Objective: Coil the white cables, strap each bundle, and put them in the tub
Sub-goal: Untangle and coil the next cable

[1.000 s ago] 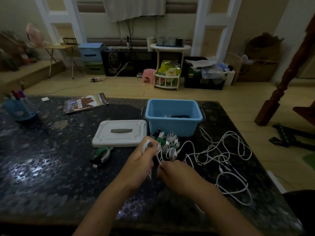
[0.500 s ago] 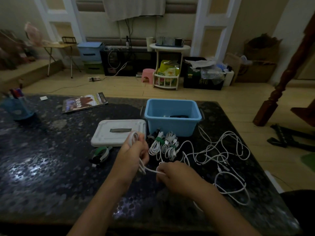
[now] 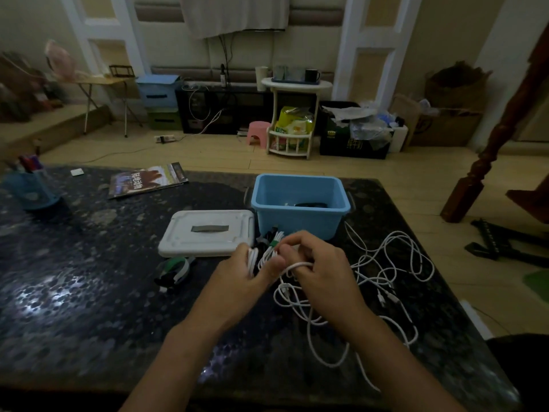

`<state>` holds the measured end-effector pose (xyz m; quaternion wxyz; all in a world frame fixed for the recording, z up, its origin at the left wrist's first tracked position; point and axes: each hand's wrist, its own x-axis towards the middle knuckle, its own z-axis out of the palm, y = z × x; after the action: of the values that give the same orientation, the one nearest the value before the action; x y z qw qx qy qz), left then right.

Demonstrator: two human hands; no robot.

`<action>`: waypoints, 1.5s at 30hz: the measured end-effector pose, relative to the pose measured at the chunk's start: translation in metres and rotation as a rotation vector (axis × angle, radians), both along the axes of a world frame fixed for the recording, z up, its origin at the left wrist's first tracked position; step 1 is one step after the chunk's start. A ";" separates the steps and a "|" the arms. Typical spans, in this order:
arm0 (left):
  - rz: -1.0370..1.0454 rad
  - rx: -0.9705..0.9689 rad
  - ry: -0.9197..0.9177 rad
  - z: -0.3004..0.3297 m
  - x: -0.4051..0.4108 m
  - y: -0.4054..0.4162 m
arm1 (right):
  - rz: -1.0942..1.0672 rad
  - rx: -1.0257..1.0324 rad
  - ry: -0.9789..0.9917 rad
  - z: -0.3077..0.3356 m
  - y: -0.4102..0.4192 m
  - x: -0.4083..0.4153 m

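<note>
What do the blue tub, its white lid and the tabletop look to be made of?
Blue tub: moulded plastic, matte, with a rolled rim. White lid: plastic too, with ribbed edges and a grey handle. Table: probably polished speckled stone, as it mirrors light, though laminate is possible.

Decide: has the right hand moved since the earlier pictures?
Yes. The right hand has moved away from the person, toward the blue tub.

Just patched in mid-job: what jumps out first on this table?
Both hands at centre, left hand and right hand, winding a white cable. Loose cables sprawl to the right. Behind the hands, an open blue tub, its white lid lying to its left.
</note>
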<state>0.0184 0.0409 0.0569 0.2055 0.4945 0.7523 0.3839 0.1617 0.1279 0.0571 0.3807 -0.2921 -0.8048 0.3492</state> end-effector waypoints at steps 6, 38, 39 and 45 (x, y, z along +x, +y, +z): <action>-0.196 -0.195 0.124 -0.002 0.009 0.005 | -0.078 -0.075 0.060 0.003 0.005 0.001; -0.033 0.189 -0.753 0.003 0.016 0.004 | 0.064 -0.200 -0.675 -0.044 -0.006 -0.018; -0.001 0.202 -0.703 0.003 0.014 0.004 | 0.055 -0.163 -0.680 -0.044 -0.007 -0.018; 0.027 0.235 -0.437 0.002 0.003 0.003 | 0.060 0.032 -0.778 -0.043 -0.011 -0.016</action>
<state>0.0218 0.0441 0.0586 0.2994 0.4101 0.6467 0.5691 0.1459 0.1174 0.0139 0.0413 -0.3731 -0.9026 0.2106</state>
